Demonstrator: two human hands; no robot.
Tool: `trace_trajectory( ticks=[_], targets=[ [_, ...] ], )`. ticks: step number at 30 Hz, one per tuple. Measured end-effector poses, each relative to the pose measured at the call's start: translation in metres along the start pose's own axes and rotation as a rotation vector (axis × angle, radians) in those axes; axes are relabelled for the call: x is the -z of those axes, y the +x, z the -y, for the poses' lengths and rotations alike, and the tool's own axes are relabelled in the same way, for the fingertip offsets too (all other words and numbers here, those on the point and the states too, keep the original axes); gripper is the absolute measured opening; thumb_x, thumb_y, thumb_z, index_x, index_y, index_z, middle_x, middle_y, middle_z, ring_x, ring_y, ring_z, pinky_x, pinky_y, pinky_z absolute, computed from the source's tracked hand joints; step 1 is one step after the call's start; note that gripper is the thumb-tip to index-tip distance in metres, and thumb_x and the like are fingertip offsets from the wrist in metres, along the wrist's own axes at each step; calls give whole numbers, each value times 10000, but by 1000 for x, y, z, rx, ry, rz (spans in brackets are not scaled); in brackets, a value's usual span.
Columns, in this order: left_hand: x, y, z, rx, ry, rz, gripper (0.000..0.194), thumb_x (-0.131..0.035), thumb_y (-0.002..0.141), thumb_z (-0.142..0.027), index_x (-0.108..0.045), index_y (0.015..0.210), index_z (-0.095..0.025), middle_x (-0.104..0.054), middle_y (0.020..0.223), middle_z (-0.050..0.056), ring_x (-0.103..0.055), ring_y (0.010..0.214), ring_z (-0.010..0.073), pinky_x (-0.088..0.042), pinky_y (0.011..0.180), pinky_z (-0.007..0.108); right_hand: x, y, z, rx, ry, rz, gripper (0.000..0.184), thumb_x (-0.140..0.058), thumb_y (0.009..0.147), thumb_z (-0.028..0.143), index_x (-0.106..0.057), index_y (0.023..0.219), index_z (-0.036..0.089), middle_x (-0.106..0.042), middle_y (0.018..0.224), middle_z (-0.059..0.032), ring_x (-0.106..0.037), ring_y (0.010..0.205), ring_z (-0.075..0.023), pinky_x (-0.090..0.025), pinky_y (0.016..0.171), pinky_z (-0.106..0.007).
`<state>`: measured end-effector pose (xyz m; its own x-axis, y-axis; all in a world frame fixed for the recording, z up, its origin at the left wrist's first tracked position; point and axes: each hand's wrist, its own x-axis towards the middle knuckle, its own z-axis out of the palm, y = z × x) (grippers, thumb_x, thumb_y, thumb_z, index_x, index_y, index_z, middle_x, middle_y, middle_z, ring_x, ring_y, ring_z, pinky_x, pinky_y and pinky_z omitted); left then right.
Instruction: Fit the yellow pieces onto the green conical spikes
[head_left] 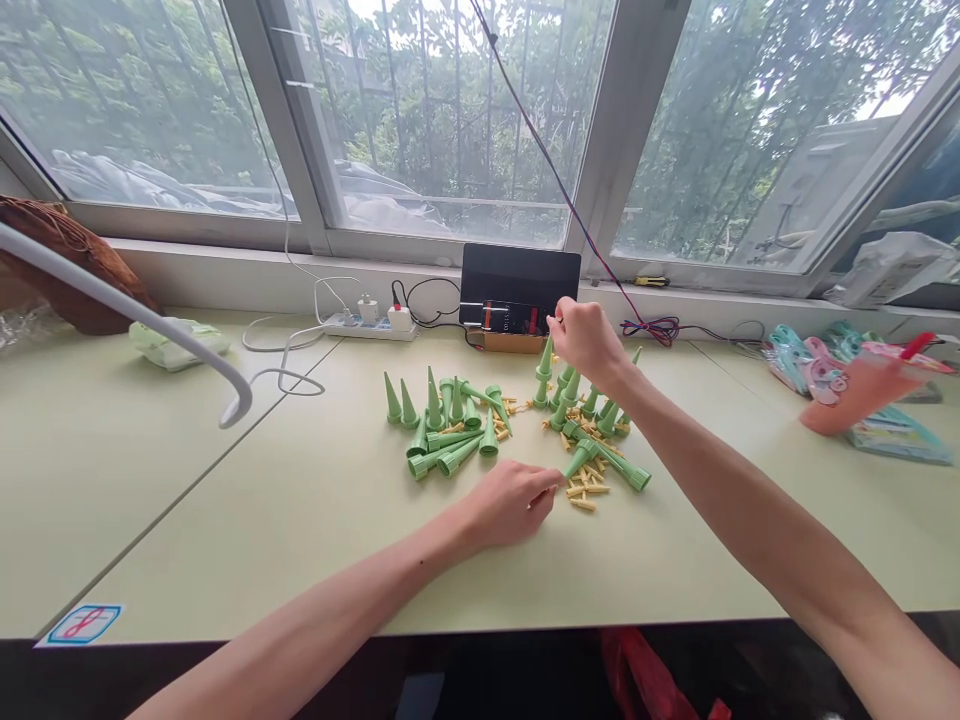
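Green plastic cone-shaped spikes lie and stand in two clusters on the pale table (pixel 315 540). My left hand (pixel 517 500) rests low beside the right cluster, thumb and fingers closed on the narrow tip of a lying green spike (pixel 580 458). Above the back of that cluster is my right hand (pixel 586 335), its fingers pinched at the top of an upright green spike (pixel 544 358). Whether anything small sits between those fingertips is hidden. Small yellow pieces (pixel 587 490) are scattered among the spikes. In the left cluster, some spikes (pixel 434 405) stand and others (pixel 459 457) lie on their sides.
A phone (pixel 506 318) leans against a dark tablet (pixel 521 272) at the back. To its left lies a power strip (pixel 375 328) with cables. A white lamp arm (pixel 150 320) crosses the left side. An orange cup (pixel 855 390) and wrapped packets (pixel 795 360) sit at right.
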<state>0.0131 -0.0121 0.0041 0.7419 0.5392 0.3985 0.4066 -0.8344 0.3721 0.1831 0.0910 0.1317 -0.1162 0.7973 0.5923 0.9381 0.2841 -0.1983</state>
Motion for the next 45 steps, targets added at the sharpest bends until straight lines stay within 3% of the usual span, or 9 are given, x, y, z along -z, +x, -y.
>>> trace_trajectory(
  ticks=[4,7,11,14,22,30,35,42,45],
  targets=[
    [1,0,1,8,-9,-1,283,-441,869,-59,-681,948,-187,-666,740,15,-570,610,128,-360,584,231,5,-30,20,161,3,-103,278,-346,1028,237,-568,874,170,-598,776,-90,-572,702,-203,-381,648,-279],
    [1,-2,3,-11,-7,16,408,-417,815,4,-677,1064,-190,-654,782,19,-564,628,129,-371,586,228,-12,-56,33,252,92,84,292,-347,1031,243,-559,840,181,-599,743,-68,-545,654,-180,-362,636,-269],
    [-1,-3,8,-17,-20,34,512,-404,705,57,-681,1063,-182,-624,838,31,-560,687,136,-403,626,225,-50,-74,38,200,111,369,157,-469,966,167,-574,850,167,-643,780,-82,-569,667,-179,-333,592,-259],
    [-2,-4,9,-12,-16,43,464,-390,691,60,-697,951,-172,-578,809,35,-531,674,136,-388,616,227,-70,-74,35,120,69,489,100,-513,958,192,-593,911,154,-671,845,-118,-610,742,-209,-337,599,-267],
    [-2,-3,6,-22,33,69,405,-410,715,30,-685,925,-179,-524,756,14,-477,606,122,-330,562,243,-87,-70,33,63,33,571,136,-520,963,222,-532,1077,148,-684,916,-148,-646,778,-255,-331,558,-277],
    [-3,-3,8,-40,36,49,369,-408,751,16,-687,888,-184,-562,761,18,-488,588,121,-337,566,247,-85,-75,28,130,44,626,274,-504,937,150,-458,1206,147,-681,920,-132,-628,769,-242,-341,588,-264],
    [-3,-3,9,-52,50,37,369,-405,746,20,-687,868,-185,-528,723,11,-458,566,120,-322,551,254,-78,-80,23,203,46,636,382,-468,871,75,-435,1246,146,-649,833,-86,-534,651,-198,-303,551,-253],
    [-2,-3,9,-59,54,2,350,-393,757,16,-672,829,-182,-531,708,13,-458,586,132,-327,552,255,-66,-97,16,142,206,640,434,-468,746,32,-452,1150,191,-459,624,56,-313,515,-126,-225,489,-240],
    [0,-3,8,-87,30,-53,356,-384,771,17,-665,869,-179,-561,733,18,-476,617,136,-338,566,250,-57,-106,10,103,377,645,470,-471,740,47,-414,1173,221,-395,589,94,-307,512,-116,-245,481,-218]
  ],
)
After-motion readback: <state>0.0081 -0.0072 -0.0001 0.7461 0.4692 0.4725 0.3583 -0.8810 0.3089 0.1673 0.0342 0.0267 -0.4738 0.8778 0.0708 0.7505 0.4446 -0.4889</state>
